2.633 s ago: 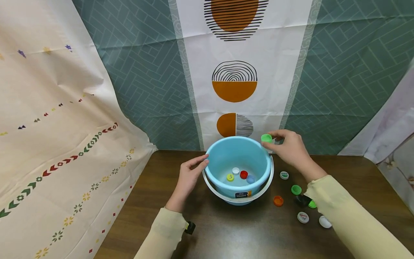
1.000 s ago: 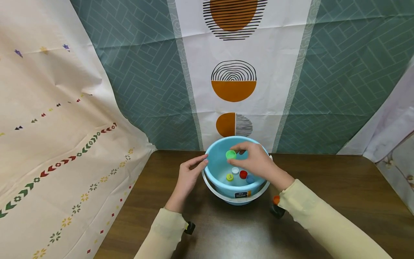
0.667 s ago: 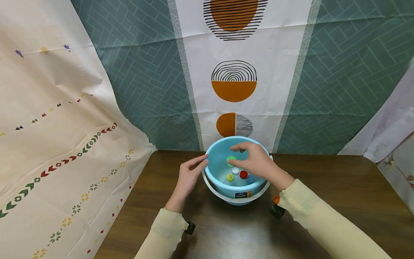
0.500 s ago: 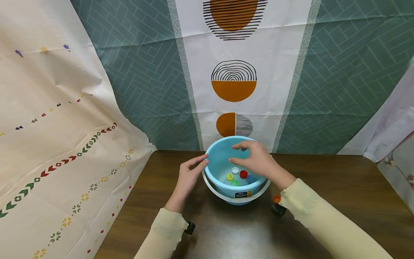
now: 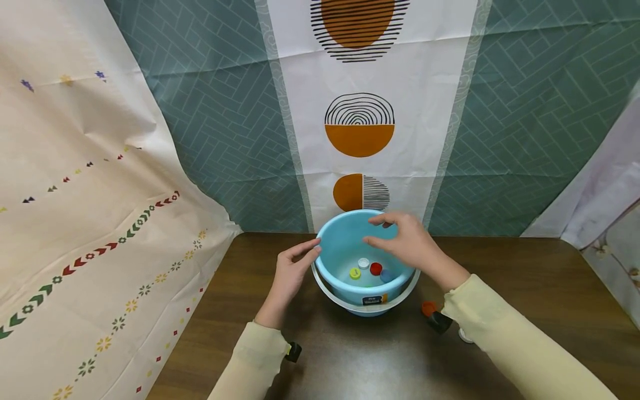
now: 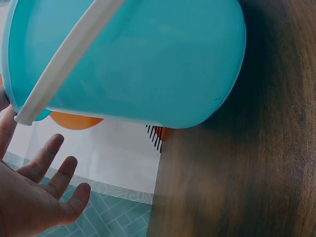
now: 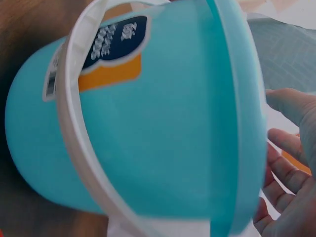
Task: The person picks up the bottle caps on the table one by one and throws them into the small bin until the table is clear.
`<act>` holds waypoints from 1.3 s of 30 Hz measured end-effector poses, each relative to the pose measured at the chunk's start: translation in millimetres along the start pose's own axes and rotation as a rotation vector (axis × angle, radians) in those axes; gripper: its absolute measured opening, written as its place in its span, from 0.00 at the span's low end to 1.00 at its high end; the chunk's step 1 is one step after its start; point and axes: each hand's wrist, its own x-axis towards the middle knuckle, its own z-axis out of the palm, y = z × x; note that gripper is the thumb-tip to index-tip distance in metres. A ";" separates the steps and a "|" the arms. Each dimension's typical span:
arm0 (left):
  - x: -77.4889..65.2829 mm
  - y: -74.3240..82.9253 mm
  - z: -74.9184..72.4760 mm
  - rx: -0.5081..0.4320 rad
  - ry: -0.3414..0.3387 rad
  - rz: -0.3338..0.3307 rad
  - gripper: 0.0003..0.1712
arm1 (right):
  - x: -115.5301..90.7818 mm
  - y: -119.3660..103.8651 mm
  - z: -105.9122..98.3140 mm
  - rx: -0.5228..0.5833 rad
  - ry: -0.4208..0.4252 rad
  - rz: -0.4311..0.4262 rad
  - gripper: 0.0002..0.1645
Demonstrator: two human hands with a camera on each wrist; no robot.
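Observation:
A light blue bucket (image 5: 340, 239) with a white handle (image 6: 69, 59) stands on the brown table. My left hand (image 5: 290, 272) pinches its left rim between thumb and index finger; the other fingers spread beside the wall in the left wrist view. Over the right side of the opening hovers my right hand (image 5: 412, 244), thumb and fingers apart and nothing between them. On the bucket's floor lie a yellow cap (image 5: 355, 273), a white cap (image 5: 363, 263), a red cap (image 5: 376, 269) and a blue cap (image 5: 386, 276). Only a sliver of a green cap shows behind the front rim.
An orange cap (image 5: 428, 308) and a partly covered white cap (image 5: 465, 336) lie on the table (image 5: 360, 361) by the right sleeve. Patterned cloth (image 5: 235, 139) hangs behind the table, and cream cloth (image 5: 90, 222) slopes down on the left.
My right hand carried the green cap from the right rim over the bucket and let it drop in. Since then the hand has drawn back slightly rightward. My left hand stays at the rim.

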 end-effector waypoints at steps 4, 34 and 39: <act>-0.4 0.3 0.2 -0.003 -0.001 -0.002 0.18 | -8.4 9.1 -16.4 -0.010 0.065 0.019 0.30; -1.0 0.2 1.7 -0.023 0.007 -0.001 0.19 | -151.6 157.8 -97.5 -0.194 0.182 0.281 0.28; -0.7 0.6 2.0 -0.021 0.012 0.002 0.18 | -174.6 175.2 -91.3 -0.190 0.063 0.289 0.29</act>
